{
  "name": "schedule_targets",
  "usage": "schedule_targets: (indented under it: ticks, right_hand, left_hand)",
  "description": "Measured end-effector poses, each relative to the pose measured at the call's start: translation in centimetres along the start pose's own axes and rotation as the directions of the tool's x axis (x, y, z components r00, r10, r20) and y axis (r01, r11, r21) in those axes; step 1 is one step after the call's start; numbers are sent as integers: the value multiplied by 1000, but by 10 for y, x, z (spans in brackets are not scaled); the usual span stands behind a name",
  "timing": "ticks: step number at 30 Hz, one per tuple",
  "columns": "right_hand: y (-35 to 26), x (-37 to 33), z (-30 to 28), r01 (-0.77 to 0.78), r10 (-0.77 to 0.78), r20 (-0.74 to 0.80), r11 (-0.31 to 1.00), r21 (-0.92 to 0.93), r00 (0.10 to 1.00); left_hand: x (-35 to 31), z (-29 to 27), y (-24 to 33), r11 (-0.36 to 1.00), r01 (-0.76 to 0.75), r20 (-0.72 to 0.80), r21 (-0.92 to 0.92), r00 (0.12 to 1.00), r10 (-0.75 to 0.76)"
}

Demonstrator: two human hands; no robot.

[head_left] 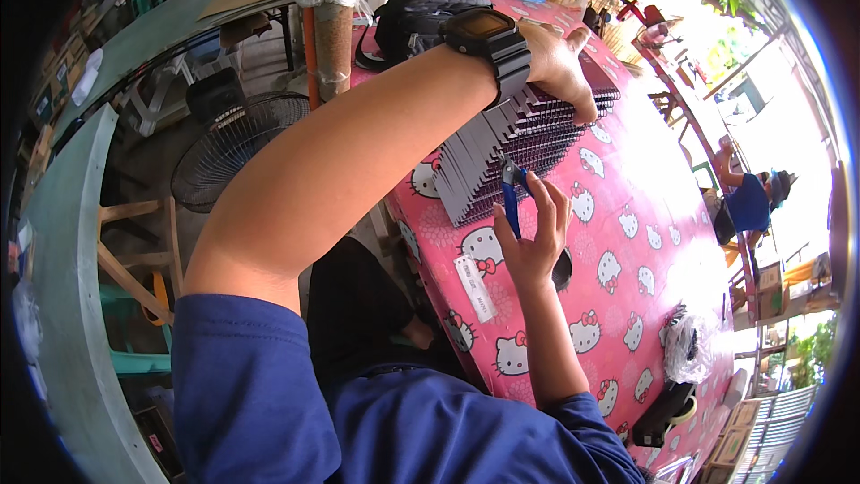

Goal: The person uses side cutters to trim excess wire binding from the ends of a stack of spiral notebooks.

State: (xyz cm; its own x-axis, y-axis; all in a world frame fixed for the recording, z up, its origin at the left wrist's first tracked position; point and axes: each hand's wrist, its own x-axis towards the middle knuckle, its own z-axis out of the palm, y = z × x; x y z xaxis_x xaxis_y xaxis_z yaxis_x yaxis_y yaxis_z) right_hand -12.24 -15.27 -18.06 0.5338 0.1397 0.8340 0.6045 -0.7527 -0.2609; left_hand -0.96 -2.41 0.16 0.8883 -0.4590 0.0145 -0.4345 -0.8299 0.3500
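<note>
A slanting row of overlapping spiral-bound notebooks (475, 164) lies on the table, grey covers on the left and black coils on the right. My left arm reaches across them, with a black watch (488, 40) on the wrist. At the far end of the row, my left hand (560, 67) rests with its fingers spread over the notebooks' coil edge. My right hand (537, 233) is closed around blue-handled pliers (512, 193), their metal jaws up against the coils near the middle of the row. The exact contact of the jaws is too small to make out.
The table has a pink cartoon-cat cover (564, 305). A white ruler-like strip (475, 287) lies nearest me; a black backpack (421, 18) sits at the far end. Plastic wrap (690, 345) and a tape dispenser (663, 412) are at right. A fan (237, 148) stands left; another person (748, 202) is beyond.
</note>
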Motion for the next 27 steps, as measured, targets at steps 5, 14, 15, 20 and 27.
schedule_targets:
  ticks: [5, 14, 15, 20, 27]
  right_hand:
    - [-2, -1, 2, 12, -12, -10, 999, -52, 1000]
    - [0, -5, 2, -112, 102, 60, 974, 195, 993]
    - [2, -7, -3, -412, 338, 236, 740, 532, 911]
    - [23, 12, -23, -751, 82, 815, -345, 563, 573]
    - [-5, 0, -19, -281, 208, 246, 907, 315, 947]
  left_hand:
    - [-1, -1, 0, 1000, -15, 40, -9, 999, 15]
    - [-2, -2, -1, 1000, -21, -2, -2, 1000, 21]
    - [1, -1, 0, 999, -34, -2, -8, 999, 34]
    - [2, 4, 1, 999, -40, -14, 13, 999, 40]
    - [9, 5, -7, 996, -85, -39, 3, 996, 85]
